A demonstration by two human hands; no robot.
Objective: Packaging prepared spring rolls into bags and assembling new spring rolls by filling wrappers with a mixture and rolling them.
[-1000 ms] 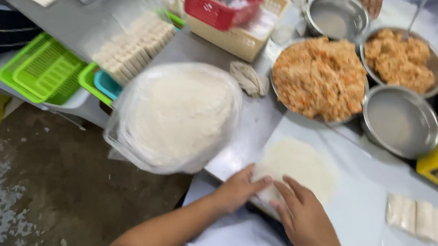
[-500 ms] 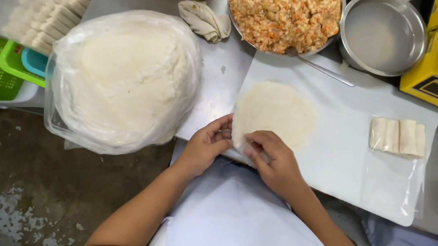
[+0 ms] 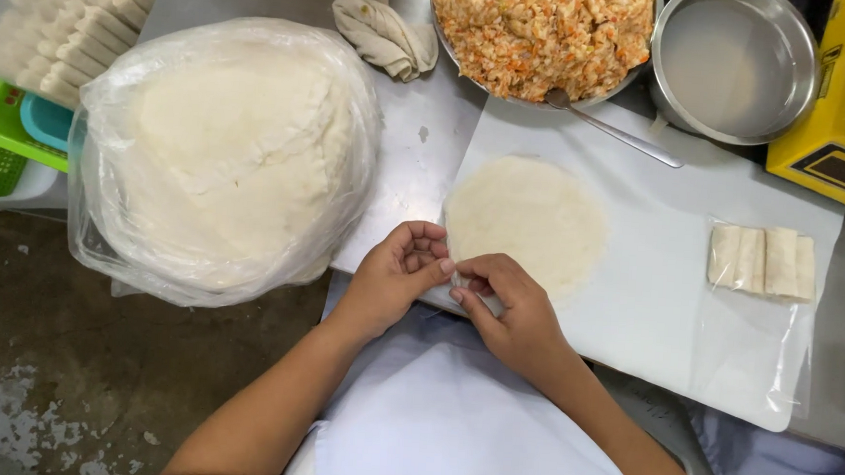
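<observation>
my left hand [image 3: 393, 276] and right hand [image 3: 507, 309] pinch one wrapper [image 3: 529, 222] at center frame, fingers closed on its edge. four rolls [image 3: 762, 261] lie at right, two bowls [image 3: 735, 66] up top.

Bright, even overhead light, soft shadows, mild glare on the steel bowl [image 3: 735, 66], sharp focus throughout.

Left hand [image 3: 396, 275] and right hand [image 3: 510, 310] pinch the round wrapper's [image 3: 529, 219] near edge.

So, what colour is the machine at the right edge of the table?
The machine is bright yellow with a dark front panel; the head view shows it best.
</observation>
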